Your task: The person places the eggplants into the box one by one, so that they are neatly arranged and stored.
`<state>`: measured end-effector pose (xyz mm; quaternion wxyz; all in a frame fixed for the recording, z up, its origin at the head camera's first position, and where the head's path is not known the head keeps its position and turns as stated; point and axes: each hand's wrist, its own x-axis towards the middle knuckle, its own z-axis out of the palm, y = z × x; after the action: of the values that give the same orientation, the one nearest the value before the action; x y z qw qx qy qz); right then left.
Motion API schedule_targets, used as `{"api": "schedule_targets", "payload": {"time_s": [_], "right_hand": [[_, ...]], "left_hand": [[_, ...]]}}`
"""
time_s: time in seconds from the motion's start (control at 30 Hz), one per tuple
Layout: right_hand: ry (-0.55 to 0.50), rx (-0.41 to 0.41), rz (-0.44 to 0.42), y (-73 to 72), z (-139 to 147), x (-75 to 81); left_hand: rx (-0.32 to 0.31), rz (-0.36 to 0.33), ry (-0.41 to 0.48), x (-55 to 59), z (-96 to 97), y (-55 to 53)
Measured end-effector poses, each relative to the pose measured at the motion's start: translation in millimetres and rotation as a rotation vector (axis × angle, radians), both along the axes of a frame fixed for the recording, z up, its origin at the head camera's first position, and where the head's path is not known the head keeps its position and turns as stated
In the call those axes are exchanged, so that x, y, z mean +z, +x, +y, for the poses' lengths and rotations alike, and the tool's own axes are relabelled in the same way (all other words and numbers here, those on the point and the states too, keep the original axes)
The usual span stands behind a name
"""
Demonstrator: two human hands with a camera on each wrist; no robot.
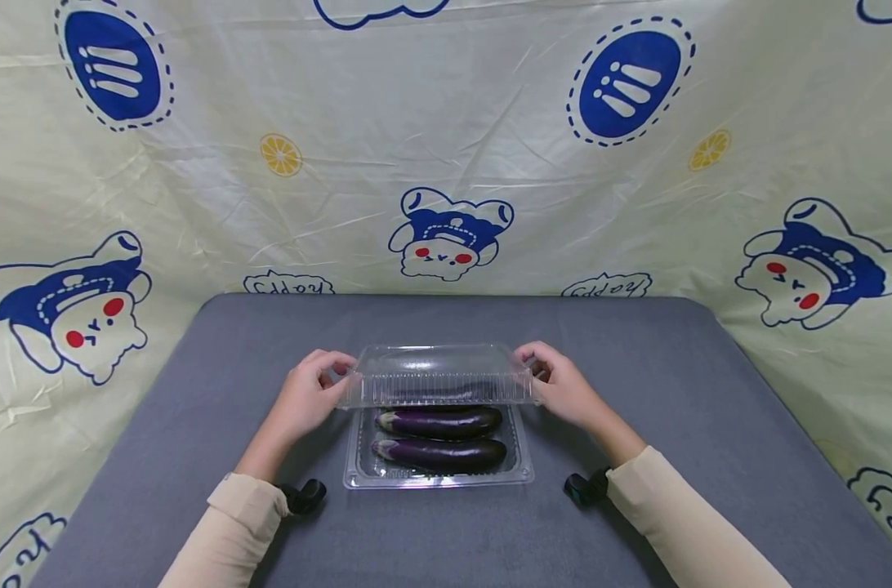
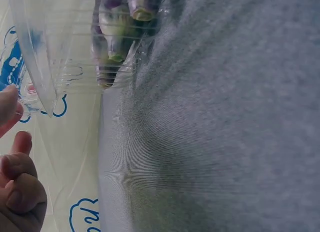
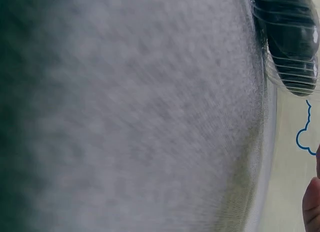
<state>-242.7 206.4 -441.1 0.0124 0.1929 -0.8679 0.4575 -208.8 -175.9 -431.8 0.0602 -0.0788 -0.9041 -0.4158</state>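
Note:
A clear plastic clamshell box [image 1: 439,483] sits mid-table with dark purple eggplants lying side by side in its base. Two eggplants [image 1: 440,455] show plainly in the head view; a third shows dimly through the raised lid [image 1: 434,359]. My left hand [image 1: 315,390] pinches the lid's left edge between thumb and fingers. At the opposite edge, my right hand [image 1: 559,382] grips the lid the same way. The left wrist view catches the eggplants' pale stem ends [image 2: 116,49] through the ribbed wall. Only fingertips [image 3: 312,204] of the right hand enter the right wrist view.
Grey cloth covers the table [image 1: 446,547]. Behind and around it hangs a pale printed curtain [image 1: 446,106] with blue cartoon figures. Black straps [image 1: 305,496] with small devices sit at both wrists, beside beige sleeves [image 1: 233,523].

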Motion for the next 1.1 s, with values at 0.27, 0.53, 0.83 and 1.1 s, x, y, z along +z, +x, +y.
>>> {"api": "schedule_targets", "payload": {"time_s": [0.27, 0.53, 0.83, 1.1], "right_hand": [[0.031, 0.013, -0.052, 8.8, 2, -0.4], [0.035, 0.02, -0.136, 18.3, 1, 0.8], [0.104, 0.064, -0.177, 31.0, 1, 3.0], [0.128, 0.115, -0.227, 42.9, 3, 5.7]], "left_hand": [[-0.029, -0.028, 0.014, -2.8, -3.1, 12.1], [-0.059, -0.053, 0.031, -2.8, -4.4, 21.1], [-0.106, -0.12, 0.013, -4.3, -0.7, 32.5], [-0.142, -0.187, 0.026, -7.8, 3.1, 42.6]]}}
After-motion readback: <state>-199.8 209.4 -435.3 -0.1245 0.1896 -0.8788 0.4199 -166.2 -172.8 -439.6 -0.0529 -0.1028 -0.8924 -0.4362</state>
